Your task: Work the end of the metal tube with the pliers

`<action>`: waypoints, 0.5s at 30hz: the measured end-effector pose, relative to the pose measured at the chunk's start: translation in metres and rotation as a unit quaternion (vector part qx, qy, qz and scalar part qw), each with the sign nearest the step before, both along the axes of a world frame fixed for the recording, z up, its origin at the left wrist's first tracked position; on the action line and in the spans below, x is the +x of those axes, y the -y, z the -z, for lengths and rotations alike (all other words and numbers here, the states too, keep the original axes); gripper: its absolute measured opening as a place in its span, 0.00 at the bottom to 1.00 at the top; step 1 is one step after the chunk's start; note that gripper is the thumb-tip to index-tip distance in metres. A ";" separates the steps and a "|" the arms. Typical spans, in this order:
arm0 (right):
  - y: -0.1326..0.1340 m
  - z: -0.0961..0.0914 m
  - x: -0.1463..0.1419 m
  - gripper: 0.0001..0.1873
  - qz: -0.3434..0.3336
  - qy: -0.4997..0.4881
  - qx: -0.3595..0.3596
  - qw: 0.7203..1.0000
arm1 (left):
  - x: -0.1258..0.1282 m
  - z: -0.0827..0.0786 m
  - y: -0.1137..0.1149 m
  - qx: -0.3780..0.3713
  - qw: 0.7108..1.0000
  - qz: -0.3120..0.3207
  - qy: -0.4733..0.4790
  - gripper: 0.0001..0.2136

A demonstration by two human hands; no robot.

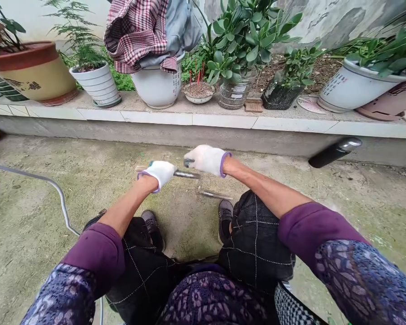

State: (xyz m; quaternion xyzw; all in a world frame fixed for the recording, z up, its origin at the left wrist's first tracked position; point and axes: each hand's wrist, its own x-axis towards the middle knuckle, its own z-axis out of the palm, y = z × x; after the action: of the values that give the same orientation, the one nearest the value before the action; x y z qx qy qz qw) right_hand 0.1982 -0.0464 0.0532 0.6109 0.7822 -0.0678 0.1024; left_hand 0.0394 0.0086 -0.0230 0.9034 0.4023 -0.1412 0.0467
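Though only just apart, both hands raised over the ground: the white-gloved left hand (158, 175) closed around a wood-ended steel rod (186, 174), its long axis running sideways toward the blurred right hand (207, 160), whose grip cannot be made out. Just below, a second steel rod (214, 194) lying on the concrete ground (122, 149), nearer the right hand.
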 end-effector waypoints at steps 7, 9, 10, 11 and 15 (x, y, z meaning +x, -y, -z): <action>-0.011 0.000 0.032 0.13 0.058 -0.084 -0.035 0.994 | -0.012 -0.025 0.018 -0.037 0.961 -0.028 0.273 0.14; -0.006 0.005 0.027 0.13 0.062 -0.090 -0.047 0.993 | -0.017 -0.028 0.011 -0.068 0.924 -0.074 0.370 0.13; -0.002 0.006 0.022 0.13 0.056 -0.086 -0.048 0.994 | -0.018 -0.029 0.007 -0.085 0.906 -0.096 0.403 0.14; 0.001 0.007 0.016 0.13 0.043 -0.072 -0.043 0.996 | -0.019 -0.028 0.002 -0.094 0.894 -0.114 0.424 0.15; 0.015 0.002 -0.010 0.15 -0.032 0.030 -0.015 0.999 | -0.017 -0.018 -0.013 0.002 0.945 -0.115 0.306 0.17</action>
State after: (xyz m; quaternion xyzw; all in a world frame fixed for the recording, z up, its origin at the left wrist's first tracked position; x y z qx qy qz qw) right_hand 0.1881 -0.0614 0.0514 0.5860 0.7965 -0.0576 0.1374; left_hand 0.0223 0.0216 -0.0047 0.8506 0.4701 0.1498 0.1816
